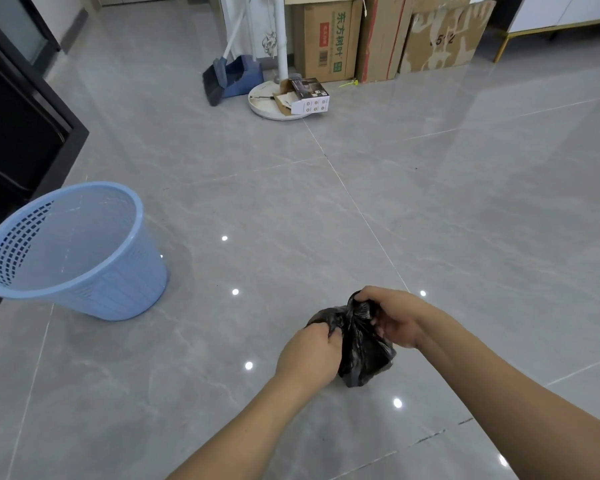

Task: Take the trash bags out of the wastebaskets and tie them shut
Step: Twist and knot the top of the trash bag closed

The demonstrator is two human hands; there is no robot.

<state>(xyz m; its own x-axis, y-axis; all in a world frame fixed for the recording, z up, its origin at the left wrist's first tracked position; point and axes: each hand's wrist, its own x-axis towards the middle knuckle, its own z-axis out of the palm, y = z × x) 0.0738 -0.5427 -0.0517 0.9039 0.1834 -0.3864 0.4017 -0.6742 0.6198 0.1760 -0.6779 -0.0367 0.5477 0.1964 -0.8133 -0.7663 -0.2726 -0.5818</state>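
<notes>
Both forearms reaching in from bottom edge. Left hand (pixel 309 353) curled round one bunch of black trash bag (pixel 361 351) neck, right hand (pixel 394 318) pinching other bunch up top — looks like pulling ends apart to cinch knot, my guess. Bag held low over grey tile floor (pixel 291 202), so contents sag down and neck stays free. Blue wastebasket (pixel 84 258) off to left, no liner inside — bag likely came from there. Broom and dustpan (pixel 227 76), cardboard boxes (pixel 329 39) far back.
</notes>
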